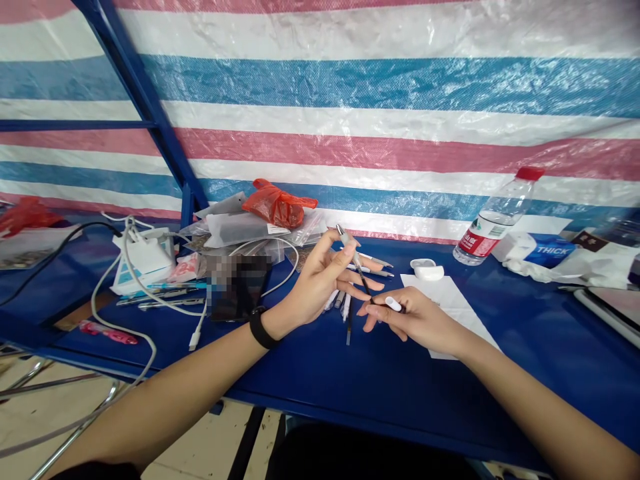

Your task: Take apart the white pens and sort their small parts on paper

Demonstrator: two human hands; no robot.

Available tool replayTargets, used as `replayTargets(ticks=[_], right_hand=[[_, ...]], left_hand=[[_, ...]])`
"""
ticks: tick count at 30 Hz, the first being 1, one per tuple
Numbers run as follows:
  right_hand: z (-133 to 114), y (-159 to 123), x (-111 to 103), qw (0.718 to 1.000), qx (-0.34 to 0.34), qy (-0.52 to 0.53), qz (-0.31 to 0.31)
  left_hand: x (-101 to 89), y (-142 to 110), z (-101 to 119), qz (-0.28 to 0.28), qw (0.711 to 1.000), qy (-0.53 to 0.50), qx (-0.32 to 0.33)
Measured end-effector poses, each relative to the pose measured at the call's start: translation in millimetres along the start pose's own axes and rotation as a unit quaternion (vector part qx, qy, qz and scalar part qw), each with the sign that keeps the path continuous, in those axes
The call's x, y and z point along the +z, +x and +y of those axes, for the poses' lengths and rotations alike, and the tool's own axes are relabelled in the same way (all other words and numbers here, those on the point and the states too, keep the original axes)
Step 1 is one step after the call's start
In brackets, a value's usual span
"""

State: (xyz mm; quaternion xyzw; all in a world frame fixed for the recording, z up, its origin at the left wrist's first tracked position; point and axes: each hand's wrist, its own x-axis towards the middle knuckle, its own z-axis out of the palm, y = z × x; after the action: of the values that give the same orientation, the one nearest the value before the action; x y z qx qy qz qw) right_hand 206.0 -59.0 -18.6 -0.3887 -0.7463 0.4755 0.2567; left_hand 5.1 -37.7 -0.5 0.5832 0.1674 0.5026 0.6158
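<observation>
Pen refill (365, 281) slants above the bench (310, 363), its near end toward the front edge; the left hand (323, 275) pinches the silver-tipped barrel (355, 257) at its far end, the right hand (419, 317) its near end.

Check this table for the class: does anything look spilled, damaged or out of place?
Nothing looks spilled or damaged. A white cable looks untidy: at the left it loops loosely and droops over the near edge of the table.

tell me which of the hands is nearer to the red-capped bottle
Right. The right hand is in front of the bottle and to its left; the left hand is farther off, to the left of the right hand.
</observation>
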Motion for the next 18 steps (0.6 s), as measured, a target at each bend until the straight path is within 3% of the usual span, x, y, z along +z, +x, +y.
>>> replayTargets(ticks=[18], right_hand=[[0.8,0.1,-0.8,1.0,-0.021,-0.016,0.003]], left_hand=[[1.9,-0.2,3.2,0.014,1.0,0.004,0.014]])
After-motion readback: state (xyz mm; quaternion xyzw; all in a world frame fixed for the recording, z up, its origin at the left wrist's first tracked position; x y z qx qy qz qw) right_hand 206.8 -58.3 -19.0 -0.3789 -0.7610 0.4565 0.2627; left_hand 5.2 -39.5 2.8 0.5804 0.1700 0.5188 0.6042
